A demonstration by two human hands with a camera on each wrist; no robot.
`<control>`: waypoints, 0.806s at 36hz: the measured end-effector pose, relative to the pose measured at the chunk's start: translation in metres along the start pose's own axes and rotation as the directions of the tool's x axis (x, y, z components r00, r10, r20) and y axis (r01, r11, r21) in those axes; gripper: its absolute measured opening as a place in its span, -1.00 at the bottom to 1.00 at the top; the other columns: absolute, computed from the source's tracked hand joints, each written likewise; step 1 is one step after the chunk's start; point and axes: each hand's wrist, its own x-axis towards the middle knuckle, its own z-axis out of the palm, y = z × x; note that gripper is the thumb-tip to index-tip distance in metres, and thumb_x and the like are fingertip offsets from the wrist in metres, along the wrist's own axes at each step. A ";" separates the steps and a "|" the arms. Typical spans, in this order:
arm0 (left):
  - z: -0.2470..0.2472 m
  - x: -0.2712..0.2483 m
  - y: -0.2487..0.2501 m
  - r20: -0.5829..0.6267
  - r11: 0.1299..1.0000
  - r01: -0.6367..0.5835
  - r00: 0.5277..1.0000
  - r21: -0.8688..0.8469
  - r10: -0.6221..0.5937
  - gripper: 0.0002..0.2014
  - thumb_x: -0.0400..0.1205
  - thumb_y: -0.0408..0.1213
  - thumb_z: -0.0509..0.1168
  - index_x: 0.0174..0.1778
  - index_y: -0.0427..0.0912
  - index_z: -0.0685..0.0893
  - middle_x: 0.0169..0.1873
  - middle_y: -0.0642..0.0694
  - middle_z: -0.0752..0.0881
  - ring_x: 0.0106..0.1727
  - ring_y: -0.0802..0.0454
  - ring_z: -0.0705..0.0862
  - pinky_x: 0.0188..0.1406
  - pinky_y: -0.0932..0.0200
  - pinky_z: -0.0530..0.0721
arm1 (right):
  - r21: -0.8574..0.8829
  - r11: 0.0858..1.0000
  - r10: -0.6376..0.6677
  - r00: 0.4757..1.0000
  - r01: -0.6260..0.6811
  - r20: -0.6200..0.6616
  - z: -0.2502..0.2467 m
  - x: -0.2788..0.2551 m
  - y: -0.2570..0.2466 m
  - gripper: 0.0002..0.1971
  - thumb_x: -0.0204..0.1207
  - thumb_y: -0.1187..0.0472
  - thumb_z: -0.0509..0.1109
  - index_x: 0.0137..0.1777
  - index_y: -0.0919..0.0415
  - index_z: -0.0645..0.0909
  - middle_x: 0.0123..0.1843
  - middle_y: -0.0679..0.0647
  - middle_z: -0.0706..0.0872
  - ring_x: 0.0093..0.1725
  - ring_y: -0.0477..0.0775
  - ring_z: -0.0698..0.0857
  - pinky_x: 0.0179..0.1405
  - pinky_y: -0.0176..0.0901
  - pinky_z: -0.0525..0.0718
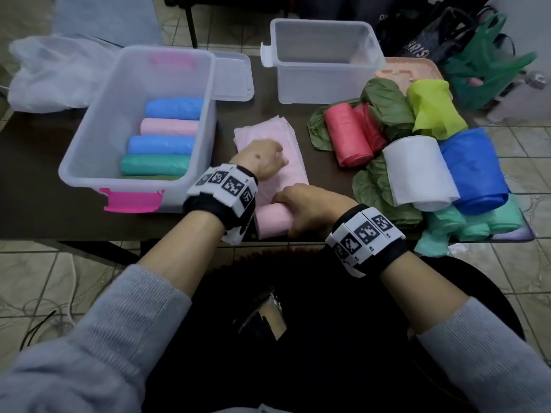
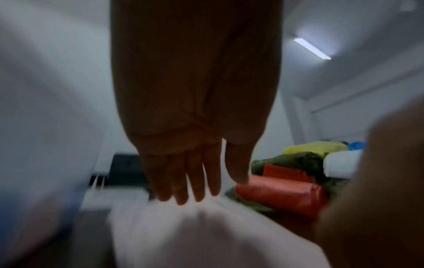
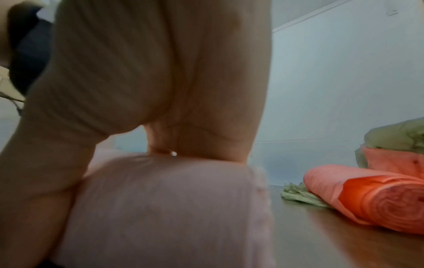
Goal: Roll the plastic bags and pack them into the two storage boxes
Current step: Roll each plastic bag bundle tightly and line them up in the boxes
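Left hand [image 1: 262, 159] lies flat, fingers [image 2: 195, 181] straight and together, pinning the pink bag [image 1: 286, 144] taut on the bench [image 1: 44, 174]. Right hand [image 1: 310, 207], fingers curled over the roll [image 1: 272, 219] at 6 o'clock (likely mid-roll). Near box [image 1: 89, 138], 10 o'clock, holds four rolls side by side, saving room.

The left hand [image 1: 262, 160] reaches toward twelve o'clock, fingers [image 2: 195, 181] straight and close together, palm down; the right hand [image 1: 310, 208] lies at its four o'clock, curled over, knuckles up, both forearms sleeved in grey
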 end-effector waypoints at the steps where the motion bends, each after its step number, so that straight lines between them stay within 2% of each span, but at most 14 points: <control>1: 0.008 -0.001 -0.006 0.084 1.000 -0.015 0.996 0.021 0.013 -0.58 0.74 -0.15 0.10 0.49 -0.24 0.44 0.52 -0.26 0.39 0.50 -0.16 0.39 0.45 0.05 0.32 | -0.013 1.000 -0.006 1.000 0.006 -0.005 0.001 0.000 0.000 -0.46 0.21 0.18 0.54 0.24 0.09 0.58 0.10 0.11 0.69 0.12 0.15 0.63 -0.03 -0.09 0.62; 4: 0.023 -0.004 -0.015 0.181 0.993 -0.095 0.980 0.067 0.081 -0.45 0.75 -0.07 0.06 0.65 -0.16 0.16 0.66 -0.23 -0.02 0.66 -0.15 -0.02 0.58 -0.05 0.03 | -0.043 0.999 -0.034 0.999 0.033 -0.025 0.005 0.000 0.002 -0.40 0.24 0.17 0.53 0.33 0.11 0.53 0.22 0.16 0.64 0.21 0.20 0.58 0.07 -0.11 0.57; 6: 0.024 -0.005 -0.017 0.186 0.990 -0.107 0.978 0.094 0.089 -0.41 0.75 -0.03 0.02 0.67 -0.11 0.03 0.67 -0.20 -0.12 0.67 -0.15 -0.15 0.59 -0.08 -0.06 | -0.073 0.996 -0.045 0.998 0.042 -0.035 0.007 0.000 0.002 -0.43 0.28 0.20 0.50 0.34 0.13 0.52 0.22 0.16 0.65 0.21 0.22 0.60 0.01 -0.17 0.52; 8: 0.024 -0.002 -0.018 0.196 0.989 -0.106 0.977 0.104 0.084 -0.41 0.75 -0.02 0.00 0.67 -0.08 0.00 0.67 -0.17 -0.16 0.67 -0.13 -0.19 0.59 -0.09 -0.09 | -0.063 0.997 -0.043 0.998 0.041 -0.035 0.006 -0.001 0.003 -0.48 0.31 0.21 0.47 0.32 0.13 0.53 0.18 0.14 0.68 0.17 0.20 0.63 -0.09 -0.23 0.46; 14: 0.024 0.002 -0.024 0.233 0.981 -0.125 0.968 0.145 0.089 -0.34 0.73 0.01 0.07 0.67 0.00 -0.09 0.66 -0.11 -0.23 0.67 -0.10 -0.25 0.60 -0.07 -0.16 | 0.003 0.998 -0.063 0.997 0.063 -0.045 0.004 -0.004 0.001 -0.48 0.32 0.23 0.48 0.32 0.15 0.51 0.18 0.11 0.65 0.13 0.14 0.61 -0.13 -0.26 0.42; 17: 0.021 0.001 -0.022 0.237 0.984 -0.132 0.966 0.119 0.101 -0.34 0.72 -0.01 0.10 0.67 -0.03 -0.06 0.66 -0.12 -0.22 0.67 -0.11 -0.25 0.60 -0.06 -0.17 | 0.081 0.995 -0.044 0.997 0.049 -0.068 0.008 -0.004 0.000 -0.39 0.30 0.28 0.51 0.32 0.17 0.33 0.05 0.03 0.50 -0.03 0.09 0.52 -0.18 -0.25 0.37; 19: 0.021 0.001 -0.022 0.234 0.985 -0.130 0.967 0.110 0.102 -0.34 0.72 -0.02 0.11 0.67 -0.02 -0.06 0.66 -0.12 -0.22 0.67 -0.10 -0.25 0.60 -0.07 -0.17 | 0.099 0.993 -0.054 0.995 0.063 -0.083 0.008 -0.005 0.001 -0.42 0.29 0.30 0.51 0.26 0.20 0.31 -0.01 0.00 0.43 -0.10 0.05 0.46 -0.22 -0.24 0.35; 21: 0.022 0.002 -0.022 0.233 0.986 -0.129 0.967 0.104 0.102 -0.34 0.72 -0.01 0.12 0.67 0.00 -0.05 0.67 -0.10 -0.22 0.67 -0.09 -0.25 0.60 -0.07 -0.18 | 0.087 0.994 -0.060 0.994 0.068 -0.087 0.008 -0.005 0.001 -0.45 0.29 0.29 0.51 0.23 0.24 0.34 -0.03 0.04 0.45 -0.12 0.07 0.45 -0.24 -0.21 0.35; 23: 0.021 0.003 -0.023 0.236 0.987 -0.128 0.967 0.102 0.101 -0.34 0.71 -0.01 0.12 0.67 0.00 -0.04 0.67 -0.10 -0.22 0.67 -0.09 -0.25 0.60 -0.09 -0.18 | 0.092 0.993 -0.072 0.993 0.080 -0.091 0.008 -0.005 0.001 -0.45 0.27 0.29 0.53 0.22 0.26 0.38 0.00 0.10 0.51 -0.11 0.08 0.46 -0.22 -0.18 0.40; 27: 0.019 0.004 -0.023 0.233 0.990 -0.118 0.967 0.076 0.097 -0.34 0.71 -0.03 0.15 0.67 -0.02 -0.01 0.67 -0.09 -0.18 0.67 -0.07 -0.23 0.60 -0.10 -0.15 | 0.058 0.994 -0.090 0.989 0.097 -0.120 0.008 -0.003 0.002 -0.51 0.25 0.21 0.57 0.13 0.25 0.45 0.01 0.10 0.52 -0.05 0.11 0.51 -0.19 -0.16 0.40; 29: 0.020 0.004 -0.023 0.218 0.992 -0.113 0.971 0.053 0.099 -0.35 0.70 -0.08 0.17 0.67 -0.02 0.02 0.67 -0.09 -0.15 0.67 -0.05 -0.21 0.61 -0.09 -0.13 | -0.002 0.995 -0.101 0.984 0.102 -0.146 0.009 -0.003 0.004 -0.48 0.23 0.10 0.61 0.14 0.23 0.52 0.14 0.15 0.54 0.11 0.18 0.52 -0.03 -0.06 0.51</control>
